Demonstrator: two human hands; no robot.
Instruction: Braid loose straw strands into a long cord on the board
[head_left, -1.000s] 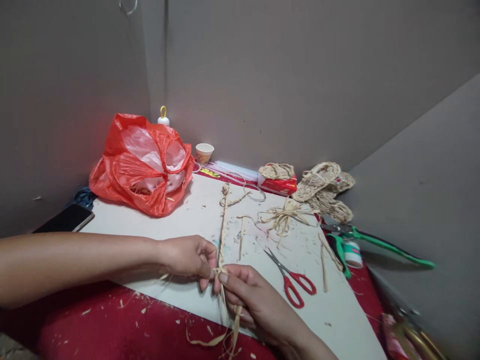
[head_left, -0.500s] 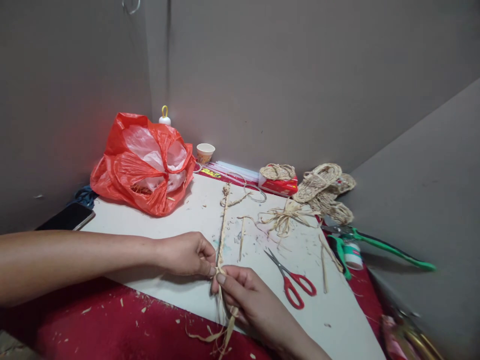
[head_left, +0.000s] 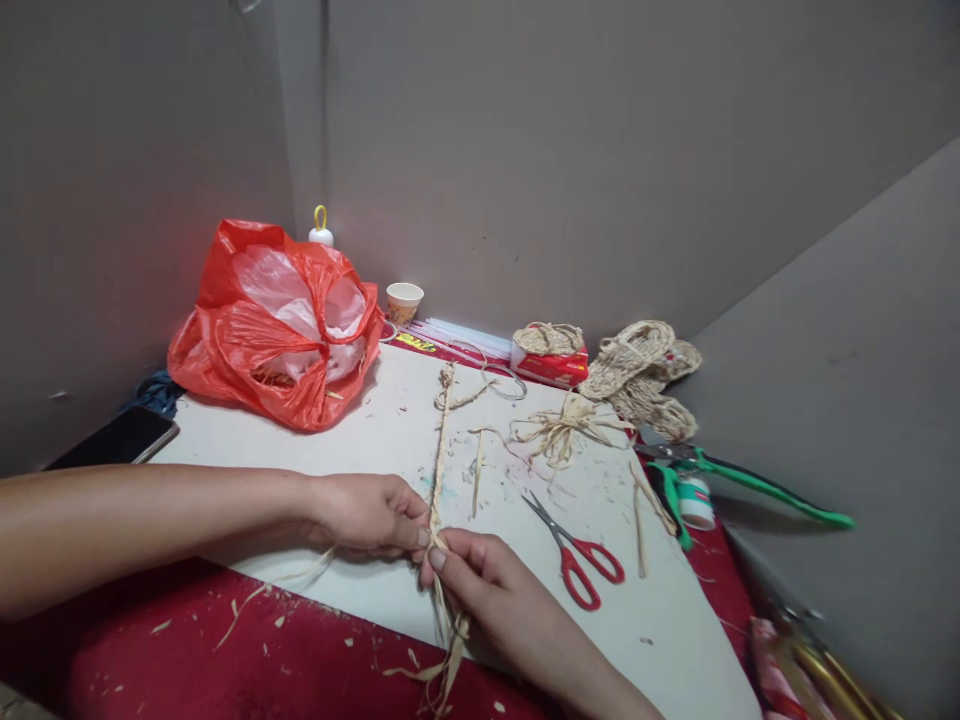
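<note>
A thin braid of pale straw-like strands point(head_left: 442, 455) runs up the white board point(head_left: 360, 445) from my fingers to a knotted far end. My left hand point(head_left: 379, 515) pinches the braid's near end from the left, thumb against the forefinger. From the right, my right hand point(head_left: 476, 575) grips the same spot between thumb and fingers. Loose strands point(head_left: 442, 660) hang down from the pinch over the board's near edge. One strand trails out to the left beneath my left hand. Red-handled scissors point(head_left: 574, 555) lie partly spread to the right of my right hand.
A red plastic bag point(head_left: 281, 340) stands at back left, a phone point(head_left: 116, 440) beside it. Behind the board are a paper cup point(head_left: 403, 302) and a red packet point(head_left: 551, 368). Braided coils point(head_left: 641, 370) and green-handled pliers point(head_left: 772, 490) lie right. A strand bundle point(head_left: 570, 430) rests nearer.
A strand now extends to the left beneath my left hand; before, it was not there. Both hands keep their pinch at the braid's near end. The view has shifted slightly.
</note>
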